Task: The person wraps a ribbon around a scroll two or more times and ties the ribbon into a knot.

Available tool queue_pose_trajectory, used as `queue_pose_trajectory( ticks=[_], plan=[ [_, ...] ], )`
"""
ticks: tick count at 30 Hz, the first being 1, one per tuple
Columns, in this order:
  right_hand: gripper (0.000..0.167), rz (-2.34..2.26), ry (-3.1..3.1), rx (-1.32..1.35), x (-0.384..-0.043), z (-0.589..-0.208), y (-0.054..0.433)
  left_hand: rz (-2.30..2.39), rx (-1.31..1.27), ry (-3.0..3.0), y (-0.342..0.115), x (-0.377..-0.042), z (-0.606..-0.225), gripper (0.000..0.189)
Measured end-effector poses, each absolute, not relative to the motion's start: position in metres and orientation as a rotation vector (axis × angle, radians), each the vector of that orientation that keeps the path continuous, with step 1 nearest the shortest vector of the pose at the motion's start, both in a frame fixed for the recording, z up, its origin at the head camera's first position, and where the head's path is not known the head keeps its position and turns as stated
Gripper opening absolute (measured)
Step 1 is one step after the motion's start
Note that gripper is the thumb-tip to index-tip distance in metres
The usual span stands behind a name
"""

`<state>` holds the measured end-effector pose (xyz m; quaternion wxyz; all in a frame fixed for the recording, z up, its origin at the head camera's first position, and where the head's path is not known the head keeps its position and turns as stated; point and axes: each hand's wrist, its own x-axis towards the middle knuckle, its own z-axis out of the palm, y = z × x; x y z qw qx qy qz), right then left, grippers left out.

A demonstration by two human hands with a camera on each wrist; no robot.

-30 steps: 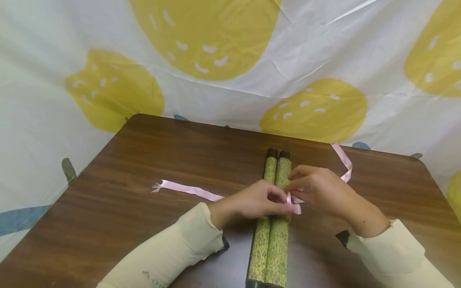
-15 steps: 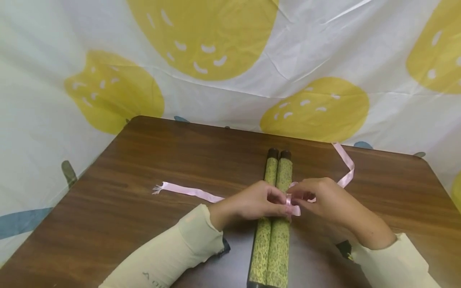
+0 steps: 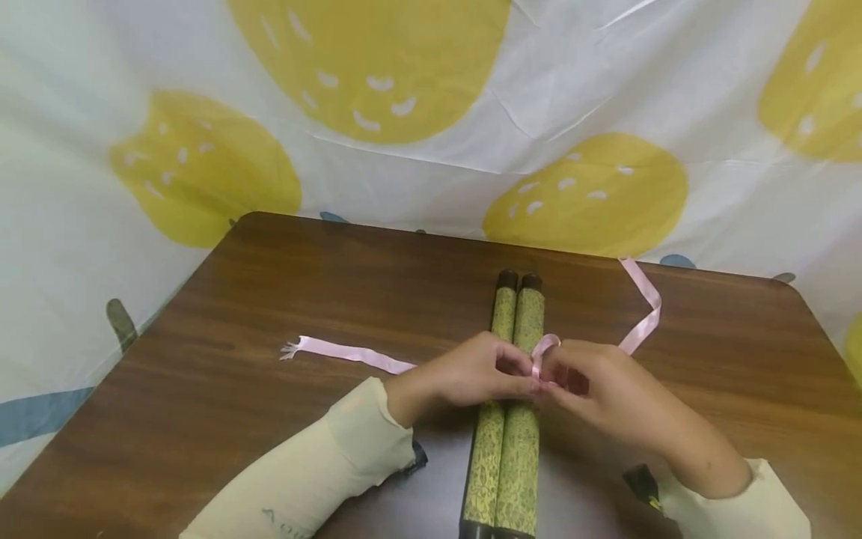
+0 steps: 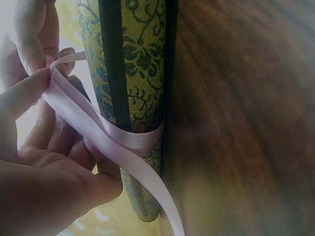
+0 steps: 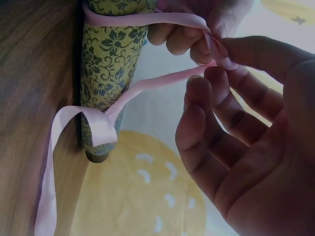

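A pink satin ribbon appeared to be at the knotting stage, looped about two long, cylindrical rolls in green-gold brocade, which lay side by side, right of centre in the lower half of the head view. The left hand pinched the ribbon above the rolls; the right hand pinched it just beside, thumb against fingertips. The next move probably called for a firm left pinch while the right drew a strand snug. The ribbon looked thin, glossy and pliable, its frayed end at centre left; the brocade bore dark floral scrollwork and the rolls had black ends. Beneath spread a brown wood-grain table.
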<state>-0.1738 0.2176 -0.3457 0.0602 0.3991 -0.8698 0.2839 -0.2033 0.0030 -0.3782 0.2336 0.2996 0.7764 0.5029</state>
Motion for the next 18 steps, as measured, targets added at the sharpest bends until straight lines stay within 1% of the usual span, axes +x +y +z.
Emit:
queue_pose_trajectory(
  ticks=[3, 6, 13, 18],
  plan=[
    [0.023, 0.873, -2.632, 1.199, -0.1757, -0.3447, 0.2174, 1.389, 0.811, 2.126, 0.0025, -0.2042, -0.3768, 0.015],
    [0.02, 0.914, -2.656, 1.185, -0.1763, -0.3436, 0.218, 1.375, 0.794, 2.119, 0.0023, -0.2035, -0.3765, 0.015],
    [0.017, 0.979, -2.688, 1.072, -0.1774, -0.3399, 0.2194, 1.373, 0.81, 2.136, 0.0037, -0.2035, -0.3763, 0.015],
    [0.017, 1.054, -2.735, 1.101, -0.1763, -0.3418, 0.2196, 1.37, 0.8, 2.133, 0.004, -0.2037, -0.3772, 0.014]
  ],
)
